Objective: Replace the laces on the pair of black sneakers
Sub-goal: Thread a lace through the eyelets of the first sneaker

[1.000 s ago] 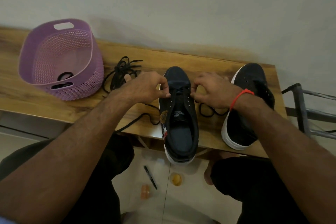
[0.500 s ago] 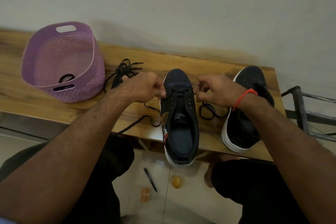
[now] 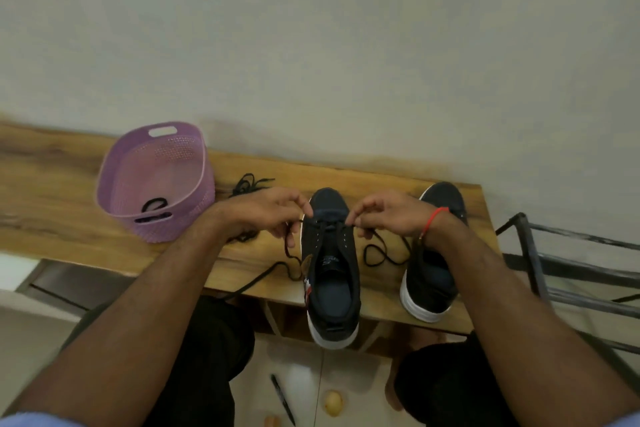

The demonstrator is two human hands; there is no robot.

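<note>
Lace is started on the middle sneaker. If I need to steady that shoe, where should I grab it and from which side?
Probably the open collar of the middle sneaker, taken from the near edge. The heel overhangs the wooden table, so it is free all round. The toe end is taken: left hand and right hand pinch the black lace there.

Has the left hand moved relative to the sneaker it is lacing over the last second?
Yes. The left hand has lifted off the sneaker's left edge and drawn slightly outward, toward the basket, pulling the lace taut at the front eyelets.
</note>
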